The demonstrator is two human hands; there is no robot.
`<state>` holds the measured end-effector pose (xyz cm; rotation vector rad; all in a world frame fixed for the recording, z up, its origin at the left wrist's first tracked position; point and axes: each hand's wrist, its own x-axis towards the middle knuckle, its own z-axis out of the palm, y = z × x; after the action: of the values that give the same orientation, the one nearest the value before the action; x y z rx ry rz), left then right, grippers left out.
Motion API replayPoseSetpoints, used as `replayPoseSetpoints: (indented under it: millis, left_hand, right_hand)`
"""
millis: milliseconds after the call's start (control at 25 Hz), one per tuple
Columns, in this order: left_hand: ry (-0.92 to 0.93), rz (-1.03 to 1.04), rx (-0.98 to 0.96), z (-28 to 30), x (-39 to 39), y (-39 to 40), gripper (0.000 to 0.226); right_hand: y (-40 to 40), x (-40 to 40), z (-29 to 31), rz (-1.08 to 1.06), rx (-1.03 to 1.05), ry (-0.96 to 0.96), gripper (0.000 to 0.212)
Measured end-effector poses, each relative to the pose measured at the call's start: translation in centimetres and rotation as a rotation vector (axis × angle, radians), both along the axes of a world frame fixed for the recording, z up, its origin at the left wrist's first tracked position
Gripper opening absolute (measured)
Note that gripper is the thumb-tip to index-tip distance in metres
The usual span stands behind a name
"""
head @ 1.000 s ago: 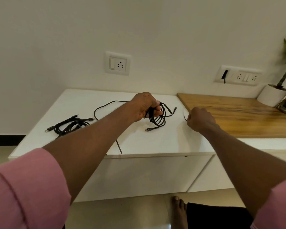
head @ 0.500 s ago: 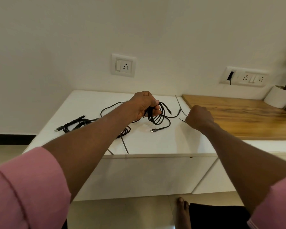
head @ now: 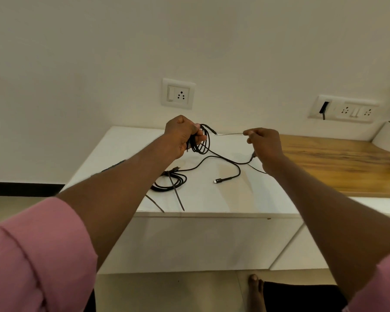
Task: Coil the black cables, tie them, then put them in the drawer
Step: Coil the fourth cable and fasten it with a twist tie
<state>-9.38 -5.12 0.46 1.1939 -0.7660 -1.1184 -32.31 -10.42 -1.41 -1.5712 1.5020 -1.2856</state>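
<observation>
Two black cables point(head: 202, 140), three ties point(head: 177, 193), two wall sockets point(head: 178, 93).

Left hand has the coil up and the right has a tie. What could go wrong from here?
1. The coiled cable is only pinched in the left hand; its tail lies loose on the white cabinet top, so loops may slip out while tying.
2. The thin tie in the right hand may slip from a fingertip grip.
3. Two ties near the front edge could be knocked off.

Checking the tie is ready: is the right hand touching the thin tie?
Touching. The head view shows the right hand pinching the thin tie at its end.
</observation>
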Motion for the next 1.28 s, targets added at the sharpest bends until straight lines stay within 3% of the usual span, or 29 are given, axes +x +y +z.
replayPoseSetpoints:
  millis: [200,440,560,880,1120,1280]
  left_hand:
    - [0.018,0.129,-0.035,-0.3,2.8,0.1,0.021]
    - [-0.027,0.195,-0.146,0.5,4.3,1.0,0.023]
    - [-0.124,0.189,-0.201,0.7,4.2,1.5,0.019]
    - [-0.352,0.013,-0.224,0.9,2.8,2.4,0.012]
    - [-0.34,-0.056,-0.047,0.8,1.1,2.9,0.033]
    - [-0.297,-0.074,-0.018,0.5,1.9,2.8,0.018]
  right_hand:
    - [0.6,2.9,0.5,0.076,-0.009,-0.053,0.015]
    - [2.6,5.9,0.5,0.223,0.119,0.236,0.02]
    - [3.1,7.0,0.6,0.266,0.19,0.262,0.021]
    - [4.6,9.9,2.4,0.322,0.363,-0.129,0.01]
    - [4.8,10.4,2.2,0.307,0.411,-0.14,0.019]
    - [4.6,10.5,2.0,0.307,0.391,-0.203,0.014]
